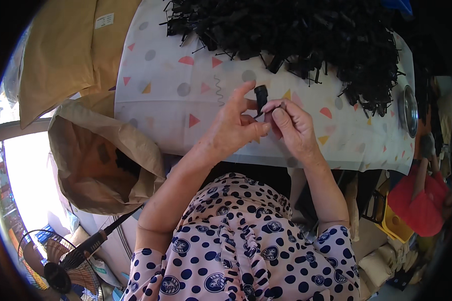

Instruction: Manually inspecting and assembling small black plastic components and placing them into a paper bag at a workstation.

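Observation:
A small black plastic part (260, 96) stands roughly upright between my two hands, over the near side of the table. My left hand (231, 125) holds it against the fingers, with the forefinger raised and the thumb stretched toward the right. Thumb and fingertips are pinched together on my right hand (294, 128), close beside the part's lower end. Something tiny and dark shows at that pinch, too small to name. Across the far side of the table lies a large heap of similar black plastic parts (296, 35), many with thin stems.
A patterned cloth (160, 110) covers the table. Left of it, an open brown paper sack (68, 165) contains some black pieces, near large brown sacks (60, 55). A round metal dish (410, 111) sits at the right edge. A fan (60, 271) stands lower left; a person in red (419, 200) is at right.

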`<state>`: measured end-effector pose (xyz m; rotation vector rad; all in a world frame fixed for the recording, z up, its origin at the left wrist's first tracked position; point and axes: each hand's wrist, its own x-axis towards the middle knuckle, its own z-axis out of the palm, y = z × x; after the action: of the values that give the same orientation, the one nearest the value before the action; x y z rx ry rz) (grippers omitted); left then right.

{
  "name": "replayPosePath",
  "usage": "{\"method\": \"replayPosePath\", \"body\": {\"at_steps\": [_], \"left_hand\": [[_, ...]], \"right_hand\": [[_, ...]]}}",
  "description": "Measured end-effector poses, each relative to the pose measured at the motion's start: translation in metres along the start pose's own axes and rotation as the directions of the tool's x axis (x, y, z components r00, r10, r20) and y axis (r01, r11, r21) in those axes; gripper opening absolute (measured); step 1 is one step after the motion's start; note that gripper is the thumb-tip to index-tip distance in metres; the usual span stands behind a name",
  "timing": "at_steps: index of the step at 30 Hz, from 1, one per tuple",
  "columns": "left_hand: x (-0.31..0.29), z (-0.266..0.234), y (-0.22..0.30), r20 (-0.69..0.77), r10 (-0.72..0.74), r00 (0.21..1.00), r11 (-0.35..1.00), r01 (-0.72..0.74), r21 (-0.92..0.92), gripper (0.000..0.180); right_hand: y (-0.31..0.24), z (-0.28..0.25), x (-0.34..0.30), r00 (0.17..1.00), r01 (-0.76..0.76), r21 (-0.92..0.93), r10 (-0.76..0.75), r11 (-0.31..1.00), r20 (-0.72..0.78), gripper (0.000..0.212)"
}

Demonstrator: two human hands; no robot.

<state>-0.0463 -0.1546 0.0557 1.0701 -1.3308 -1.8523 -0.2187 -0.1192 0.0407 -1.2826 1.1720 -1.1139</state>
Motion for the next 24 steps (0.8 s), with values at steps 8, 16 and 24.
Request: {"method": "replayPosePath", "body": {"at_steps": [8, 16, 24], "left_hand": [[-0.003, -0.004, -0.017, 0.044, -0.044, 0.998, 0.983, 0.035, 0.179, 0.047], [-0.005, -0.006, -0.023, -0.021, 0.065, 0.998, 0.971, -0.058, 0.23, 0.039], [-0.005, -0.01, -0.022, -0.03, 0.03, 0.999, 0.97, -0.022, 0.242, 0.035]], "right_hand": [[0.019, 0.017, -0.009, 0.995, -0.098, 0.14, 0.098, 0.985, 0.007, 0.011], [0.019, 0.023, -0.002, 0.986, -0.166, 0.165, 0.16, 0.972, 0.049, 0.017], [0.018, 0.024, -0.001, 0.984, -0.145, 0.043, 0.139, 0.989, 0.109, 0.022]]}}
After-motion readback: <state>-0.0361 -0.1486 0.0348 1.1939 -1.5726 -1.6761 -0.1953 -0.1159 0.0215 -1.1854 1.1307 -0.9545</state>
